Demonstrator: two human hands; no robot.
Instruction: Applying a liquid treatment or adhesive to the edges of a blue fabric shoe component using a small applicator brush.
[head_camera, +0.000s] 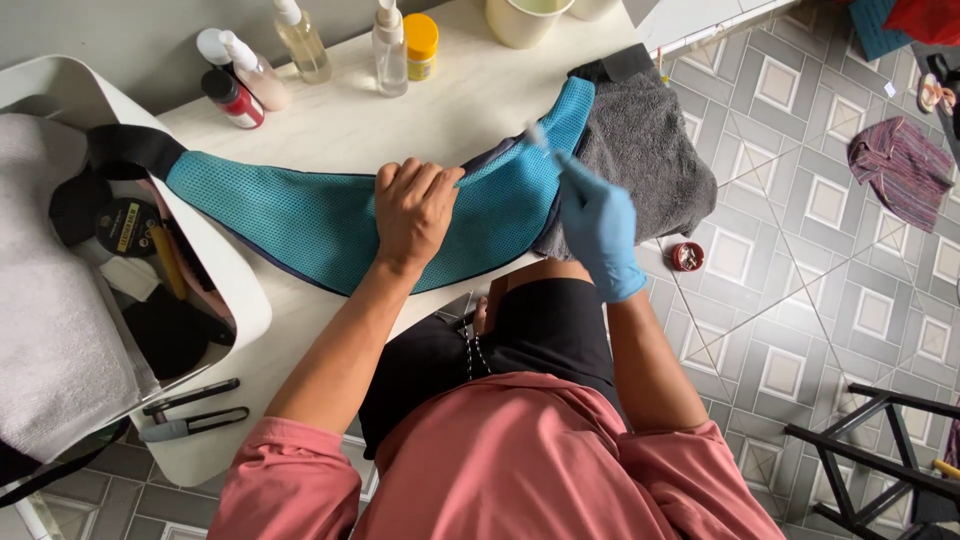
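Two hands work at frame centre in the head view. The bare left hand (415, 212) presses fingers-curled on the teal pouch (330, 215), which lies lengthwise across the tabletop (340, 125) from left to upper right. The gloved right hand (598, 228) pinches a small swab (540, 140) against the pouch's right end, over a grey towel (645, 155).

Bottles (300, 50) crowd far table edge – white bin (225, 270) blocks left – bare tabletop (340, 125) between bottles and teal bag (300, 215).
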